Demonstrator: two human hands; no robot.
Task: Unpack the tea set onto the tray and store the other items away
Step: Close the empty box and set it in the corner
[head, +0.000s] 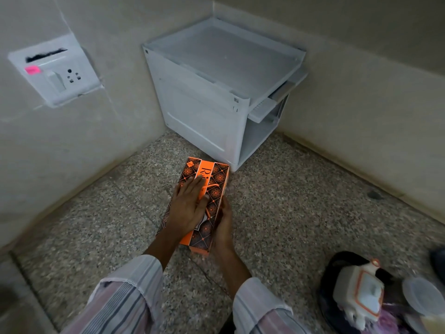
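1. Lying flat on the speckled grey stone floor at frame centre: a long orange cardboard box with a dark geometric pattern, far end pointing toward 12 o'clock.
2. Resting palm-down on the box's top face: the left hand, fingers straight and together, curled round nothing.
3. Pressed against the box's long side at 3 o'clock, near its close end: the right hand, fingers wrapped along the edge; blurred, so grip depth unclear.
4. Covering both forearms at 6 o'clock: pale striped sleeves.
5. Standing in the wall corner at 12 o'clock, just beyond the box's far end: a white plastic storage cabinet with a flat recessed top, right-hand side open.
6. Mounted on the wall at 10 o'clock: a white switch-and-socket plate bearing a small pink sticker.
7. Sitting at 4 o'clock, well apart from the box: a round black tray carrying a white ceramic teapot with orange trim, blurred.
8. Beside the teapot at the right edge: a white saucer, also blurred.
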